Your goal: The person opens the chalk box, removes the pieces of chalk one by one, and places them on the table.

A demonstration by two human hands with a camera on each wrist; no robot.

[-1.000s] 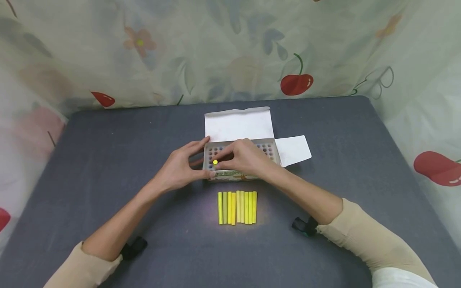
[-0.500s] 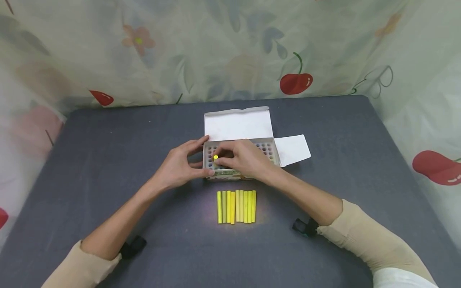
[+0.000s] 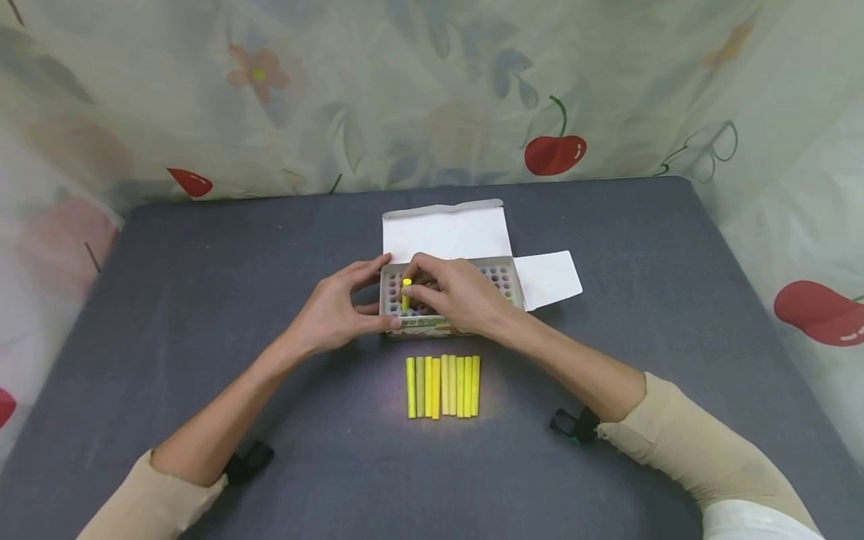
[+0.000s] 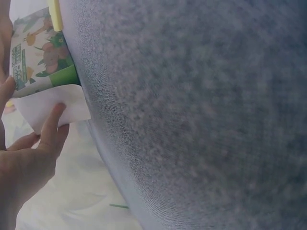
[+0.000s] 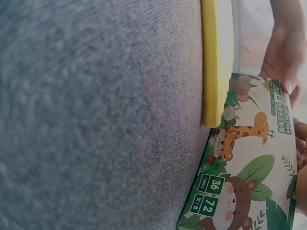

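Note:
An open crayon box with an animal print on its front stands mid-table, its white lid flaps folded back. My right hand pinches a yellow crayon that stands upright, part way out of the box's left end. My left hand holds the left end of the box, thumb on the front corner and fingers round the far side. Several yellow and yellow-green crayons lie side by side in a row on the grey table just in front of the box.
The white lid flaps lie open behind and to the right of the box. A floral and cherry-print curtain surrounds the table on three sides. Black wrist straps sit on both forearms.
The yellow crayon has risen out of its hole in the box, from only its tip showing to a good part of its length, with my right hand lifting it. The left hand stayed on the box.

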